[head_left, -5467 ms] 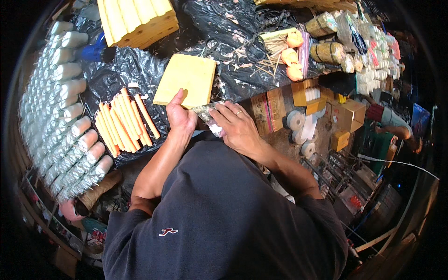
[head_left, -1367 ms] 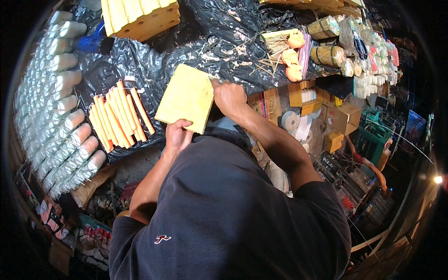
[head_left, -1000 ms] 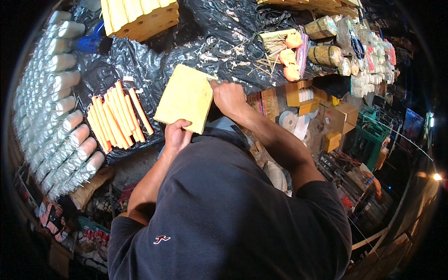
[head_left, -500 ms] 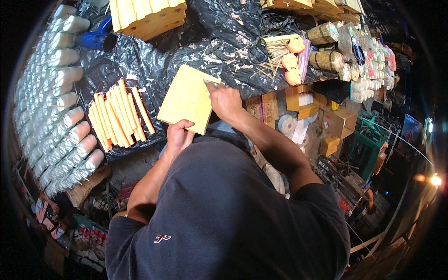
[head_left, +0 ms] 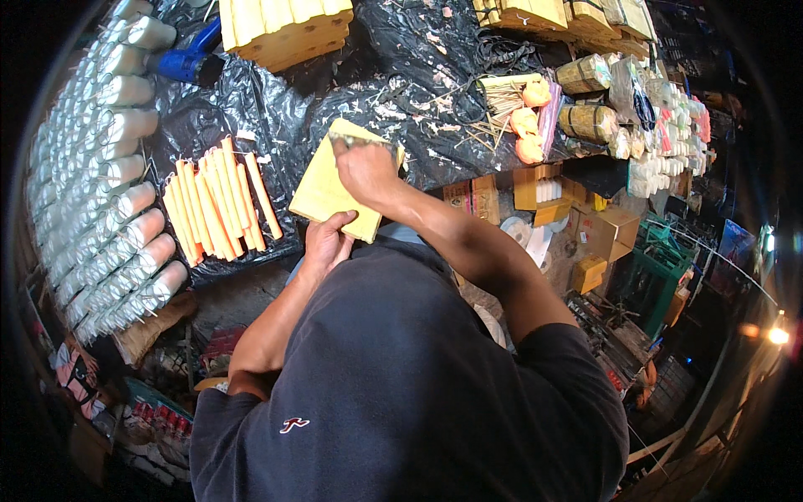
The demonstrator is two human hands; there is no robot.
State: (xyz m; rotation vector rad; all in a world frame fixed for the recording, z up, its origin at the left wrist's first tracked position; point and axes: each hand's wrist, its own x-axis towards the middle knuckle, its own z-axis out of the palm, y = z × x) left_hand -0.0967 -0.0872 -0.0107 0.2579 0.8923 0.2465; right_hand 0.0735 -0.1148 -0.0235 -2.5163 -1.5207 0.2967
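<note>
A flat yellow rectangular slab [head_left: 314,188], like a thin box, is held up in front of my chest. My left hand [head_left: 329,240] grips its lower edge, thumb on top and fingers beneath. Curled over the slab's upper part is my right hand [head_left: 366,174], its fingertips by the far left corner. Something small and greyish shows at those fingertips, too unclear to name. To the left, several slender orange candles [head_left: 222,201] lie side by side on black plastic sheeting [head_left: 276,117].
Rows of plastic-wrapped white candle bundles [head_left: 125,125] line the left side. Yellow stacked boxes [head_left: 288,33] stand at the back, near a blue tool-like object [head_left: 186,65]. Thin sticks [head_left: 502,100] and orange lumps [head_left: 525,121] lie right. A cardboard box [head_left: 609,233] sits lower right.
My right hand has moved leftward and away from me across the slab, from its right edge to near the far left corner. My left hand keeps its grip.
</note>
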